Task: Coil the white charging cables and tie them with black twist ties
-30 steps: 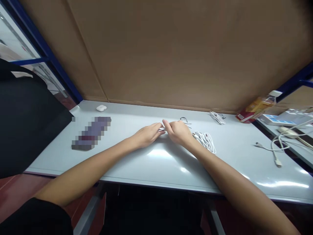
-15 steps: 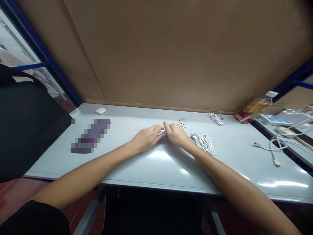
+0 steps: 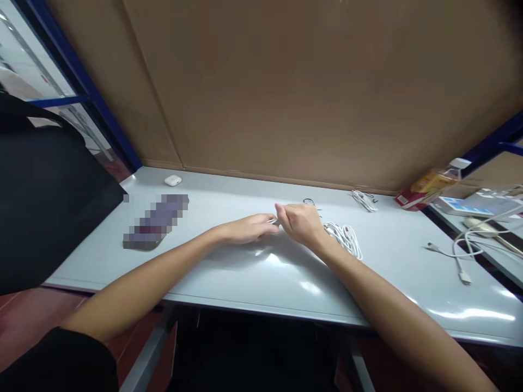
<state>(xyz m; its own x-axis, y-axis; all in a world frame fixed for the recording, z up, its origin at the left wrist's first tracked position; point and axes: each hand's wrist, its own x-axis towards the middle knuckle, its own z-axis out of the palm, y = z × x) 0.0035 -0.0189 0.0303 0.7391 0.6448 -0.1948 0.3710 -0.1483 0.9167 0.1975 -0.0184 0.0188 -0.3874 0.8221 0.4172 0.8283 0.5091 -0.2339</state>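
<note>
My left hand (image 3: 249,228) and my right hand (image 3: 301,223) meet over the middle of the pale grey table (image 3: 229,272). Both pinch a thin white cable end (image 3: 273,220) between their fingertips. The rest of that white cable lies in a loose coil (image 3: 345,237) just right of my right wrist. A small black twist tie (image 3: 308,202) lies behind my right hand.
A blurred dark flat object (image 3: 157,220) and a white earbud case (image 3: 172,180) lie at the left. Another coiled white cable (image 3: 365,199) sits at the back, a plastic bottle (image 3: 431,185) beyond it. A loose white cable (image 3: 457,253) trails at the right. A brown cardboard wall (image 3: 286,87) stands behind.
Both hands stayed together on the cable end. My left hand flattened lower on the table and my right hand rose slightly.
</note>
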